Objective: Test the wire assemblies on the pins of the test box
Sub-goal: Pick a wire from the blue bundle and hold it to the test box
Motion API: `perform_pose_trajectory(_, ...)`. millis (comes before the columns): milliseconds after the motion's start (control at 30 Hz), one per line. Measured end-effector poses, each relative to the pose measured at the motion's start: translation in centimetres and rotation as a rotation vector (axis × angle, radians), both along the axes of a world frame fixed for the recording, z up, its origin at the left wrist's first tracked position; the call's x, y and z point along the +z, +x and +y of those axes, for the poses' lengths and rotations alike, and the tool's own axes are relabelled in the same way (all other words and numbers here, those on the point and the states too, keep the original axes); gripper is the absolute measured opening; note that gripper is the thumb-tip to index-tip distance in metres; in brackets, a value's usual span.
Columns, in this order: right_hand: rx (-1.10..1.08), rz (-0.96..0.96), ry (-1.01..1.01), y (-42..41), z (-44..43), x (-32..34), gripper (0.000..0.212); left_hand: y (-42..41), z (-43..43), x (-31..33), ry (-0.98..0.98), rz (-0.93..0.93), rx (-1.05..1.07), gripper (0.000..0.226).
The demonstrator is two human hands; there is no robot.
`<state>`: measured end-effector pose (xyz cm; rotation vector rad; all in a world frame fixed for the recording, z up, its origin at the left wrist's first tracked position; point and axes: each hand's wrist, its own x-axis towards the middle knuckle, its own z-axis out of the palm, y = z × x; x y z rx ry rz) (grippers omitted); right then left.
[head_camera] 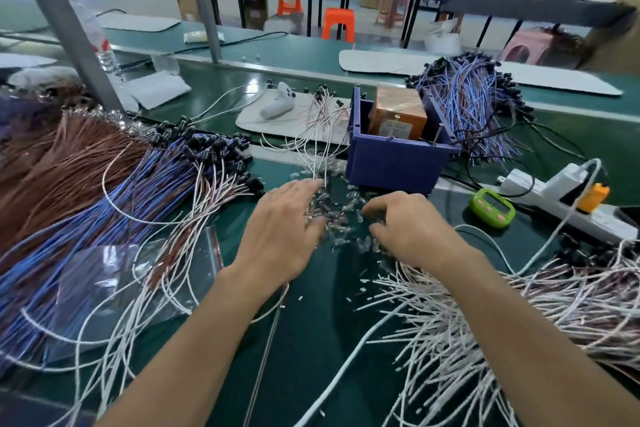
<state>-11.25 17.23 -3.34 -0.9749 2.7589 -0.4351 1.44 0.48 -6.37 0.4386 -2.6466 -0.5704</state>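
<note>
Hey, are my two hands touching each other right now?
Apart. The head view shows the pile of small clear parts lying in the gap between the left hand and the right hand.

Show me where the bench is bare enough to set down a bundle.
Bare green mat lies near the bottom centre, between the plastic bag and the white wire pile, with a few scraps. The belt beyond the white pad is bare too. Crowded: the blue wires and the clear parts.
</note>
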Motion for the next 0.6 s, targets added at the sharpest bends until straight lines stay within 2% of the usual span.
perform_pose_trajectory(67,0.056,-0.065,-0.112,0.9,-2.2,0.7,0.029,1.2,-1.1,1.5,0.002,0.077,0.107,0.044)
perform_pose_trajectory(133,0.15,-0.135,-0.17,2.3,-5.0,1.4,0.032,2.5,-2.9,2.6,-0.029,0.037,0.228,0.03)
perform_pose_trajectory(233,0.294,-0.161,-0.096,4.3,-9.7,2.0,0.041,4.2,-6.0,3.4,-0.041,-0.019,0.393,0.025)
perform_pose_trajectory(367,0.352,-0.077,-0.026,5.3,-15.3,2.0,0.048,7.0,-10.1,3.1,0.014,-0.06,0.523,0.028)
perform_pose_trajectory(533,0.316,0.093,-0.096,5.8,-20.8,1.8,0.041,8.1,-11.9,2.0,0.101,-0.244,0.508,0.031)
perform_pose_trajectory(600,0.36,0.104,-0.04,5.4,-22.0,1.4,0.031,7.7,-12.0,1.8,0.095,-0.246,0.477,0.037)
